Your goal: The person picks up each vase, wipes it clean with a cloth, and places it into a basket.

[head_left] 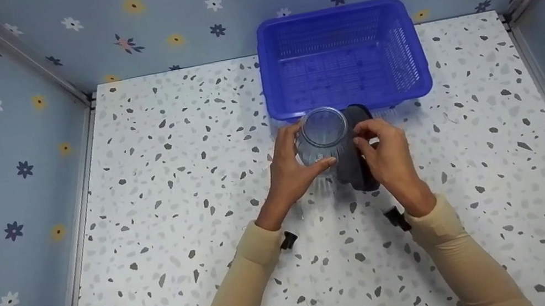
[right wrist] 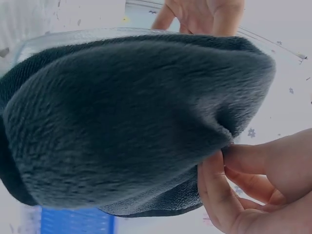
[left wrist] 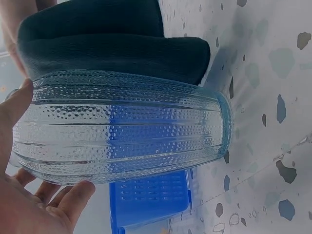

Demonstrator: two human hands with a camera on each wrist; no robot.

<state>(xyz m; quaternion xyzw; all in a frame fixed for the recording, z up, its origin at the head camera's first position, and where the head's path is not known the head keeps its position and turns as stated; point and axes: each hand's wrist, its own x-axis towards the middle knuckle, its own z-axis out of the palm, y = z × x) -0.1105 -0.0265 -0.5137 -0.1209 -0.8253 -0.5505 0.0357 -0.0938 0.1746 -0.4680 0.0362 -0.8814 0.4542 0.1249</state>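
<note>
Left hand (head_left: 294, 165) curved, right hand (head_left: 387, 150) pinching, forearms (head_left: 245, 292) extended forward

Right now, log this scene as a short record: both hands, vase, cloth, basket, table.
left hand: grips the vase
right hand: pinches the edge of the cloth
vase: clear, ribbed glass, held on end; table contact unclear
cloth: dark, folded, alongside the vase, on the right hand's side
basket: blue, beyond the vase
table: white, speckled
</note>
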